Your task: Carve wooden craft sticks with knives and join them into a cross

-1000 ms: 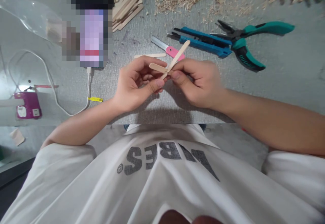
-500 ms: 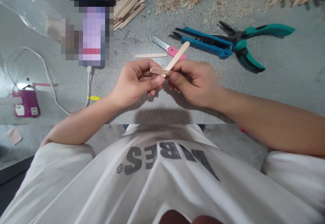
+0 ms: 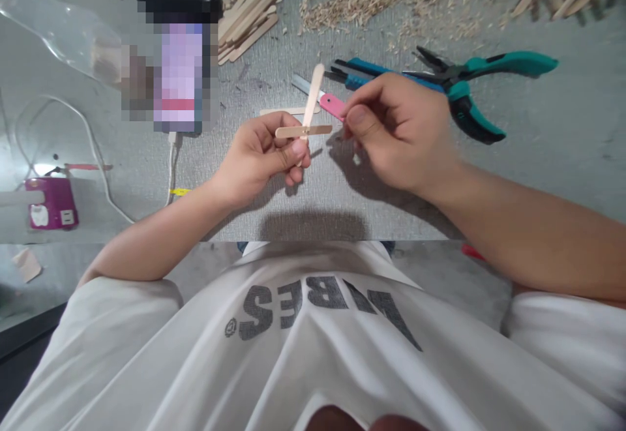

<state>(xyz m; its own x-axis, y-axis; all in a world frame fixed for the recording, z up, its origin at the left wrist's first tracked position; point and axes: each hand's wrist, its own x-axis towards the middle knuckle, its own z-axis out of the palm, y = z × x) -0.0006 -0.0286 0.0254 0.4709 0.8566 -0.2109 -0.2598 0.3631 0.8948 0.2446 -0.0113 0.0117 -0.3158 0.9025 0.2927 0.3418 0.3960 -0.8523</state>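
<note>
My left hand is closed, pinching two crossed craft sticks between thumb and fingers. One stick points up and away, while the shorter one lies across it, and they meet just above my thumb. Apart from them, my right hand has its thumb and fingers drawn together; whether anything is in them is hidden. Its fingertips overlap the near end of a pink-handled folding knife, whose blade points up and left. A loose craft stick lies behind my left hand.
Beyond my right hand lie a blue utility knife and green-handled pliers. Wood shavings and a pile of craft sticks are at the back. A phone with a white cable is on the left.
My right hand has let go of the crossed sticks and moved right, over the pink knife's end. My left hand keeps the sticks, now turned more upright.
</note>
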